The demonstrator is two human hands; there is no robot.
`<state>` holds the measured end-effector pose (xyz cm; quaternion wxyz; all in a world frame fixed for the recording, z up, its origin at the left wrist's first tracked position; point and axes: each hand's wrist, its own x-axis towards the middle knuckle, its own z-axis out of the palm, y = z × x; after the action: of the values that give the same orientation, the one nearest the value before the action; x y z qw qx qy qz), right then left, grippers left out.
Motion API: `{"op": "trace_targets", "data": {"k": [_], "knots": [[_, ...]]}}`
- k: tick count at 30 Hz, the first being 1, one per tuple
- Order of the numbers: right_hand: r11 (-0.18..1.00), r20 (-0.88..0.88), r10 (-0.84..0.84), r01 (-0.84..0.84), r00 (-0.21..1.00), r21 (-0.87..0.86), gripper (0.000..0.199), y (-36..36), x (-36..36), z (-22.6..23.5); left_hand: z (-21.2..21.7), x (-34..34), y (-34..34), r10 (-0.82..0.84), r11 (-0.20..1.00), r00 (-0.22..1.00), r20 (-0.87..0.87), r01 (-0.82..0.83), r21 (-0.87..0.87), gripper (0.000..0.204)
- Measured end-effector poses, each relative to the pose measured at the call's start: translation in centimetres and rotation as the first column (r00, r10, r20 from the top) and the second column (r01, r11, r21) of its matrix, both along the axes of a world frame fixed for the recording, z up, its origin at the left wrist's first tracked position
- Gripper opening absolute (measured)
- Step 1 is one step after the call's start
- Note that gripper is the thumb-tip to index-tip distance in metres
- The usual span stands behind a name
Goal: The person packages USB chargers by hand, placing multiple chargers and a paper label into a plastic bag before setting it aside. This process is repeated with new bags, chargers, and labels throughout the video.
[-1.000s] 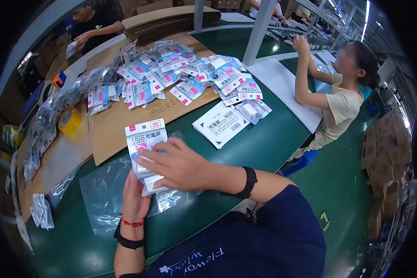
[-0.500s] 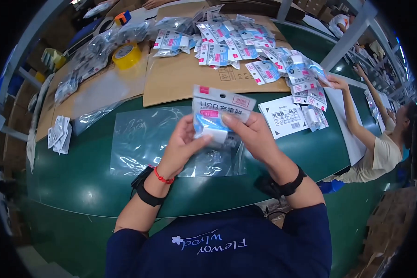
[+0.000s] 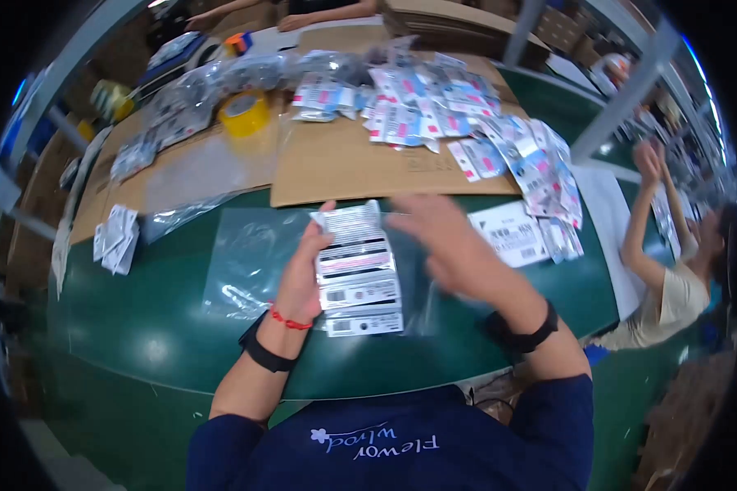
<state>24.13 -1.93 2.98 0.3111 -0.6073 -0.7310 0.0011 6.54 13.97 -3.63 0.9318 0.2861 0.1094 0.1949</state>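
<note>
My left hand (image 3: 301, 274) grips a charger packet (image 3: 354, 254) at its left edge, thumb on top. The packet's silvery printed back faces up. A second packet (image 3: 364, 321) sticks out beneath its lower end; whether my hand holds that one too I cannot tell. To the right, my right hand (image 3: 446, 237) is raised apart from the packets, smeared by motion, its fingers stretched out and nothing visible in them. Under the packets a clear plastic bag (image 3: 241, 262) lies flat on the green table.
Many charger packets (image 3: 422, 98) are heaped on a cardboard sheet (image 3: 327, 172) at the back. A yellow tape roll (image 3: 244, 113) stands to their left. White slips (image 3: 117, 237) lie at far left, a printed label sheet (image 3: 509, 233) at right. A co-worker (image 3: 671, 262) sits beyond it.
The packet, held front up in both hands before, now shows its back in my left hand. My right hand has let go and moved right. The co-worker's arm has drawn back from the heap.
</note>
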Motion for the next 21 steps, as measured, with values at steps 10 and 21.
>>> {"op": "trace_targets", "data": {"k": [10,21], "knots": [[0.703,0.076,-0.567,0.53,0.82,-0.474,0.047,2.9,8.1,-4.3,-1.2,0.7,-1.0,0.087,0.99,0.992,-0.091,-0.076,0.12,0.057],[0.824,0.014,-0.556,0.553,0.831,-0.124,0.04,1.1,11.7,-2.2,-1.4,1.0,-0.4,0.106,0.993,0.99,-0.092,-0.1,0.065,0.06]]}}
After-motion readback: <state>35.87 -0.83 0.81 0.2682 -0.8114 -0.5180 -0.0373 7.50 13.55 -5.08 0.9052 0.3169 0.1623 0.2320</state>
